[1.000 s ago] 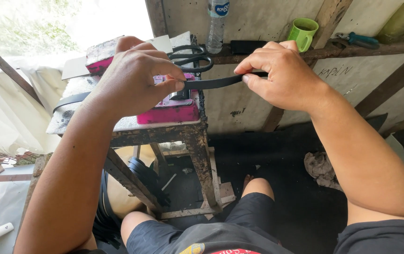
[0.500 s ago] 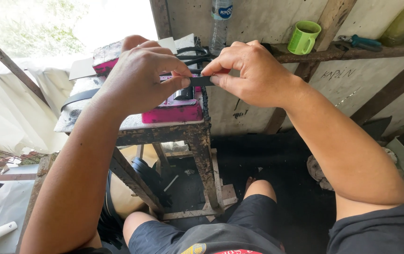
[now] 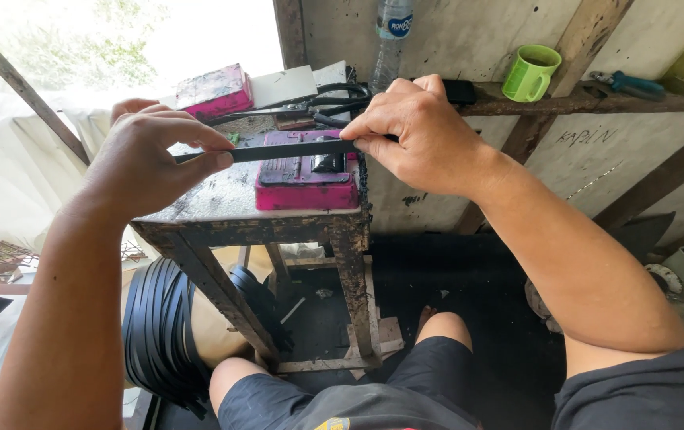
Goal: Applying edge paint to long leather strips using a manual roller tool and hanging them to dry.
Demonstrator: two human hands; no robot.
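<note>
Rough workshop corner w/ bare plaster wall and a small stained wooden work stand (image 3: 222, 203) near centre, bright daylight far left.

Left hand (image 3: 147, 163) pinches the left end of a flat black rubber strip (image 3: 290, 149) between thumb and forefinger, other fingers curled in. Right hand (image 3: 425, 139) pinches the right end the same way, fingertips closed tight on it. The strip runs level between both hands, stretched just above a magenta paint-stained block (image 3: 306, 179) that sits on the stand's right near edge.

Risks, as a guess: the strip looks taut, so a slipping pinch could let it snap back at the fingers; it also hangs close over the block, and a dip could snag it there.

Outward: black-handled scissors (image 3: 334, 99) lie on the stand's far side, beside a second magenta block (image 3: 216, 89). Far right, a green mug (image 3: 531, 73) on a wooden ledge (image 3: 660, 102), and a clear plastic bottle (image 3: 391, 32) far centre. Below left of the stand, a bundle of black strips (image 3: 159, 334).
</note>
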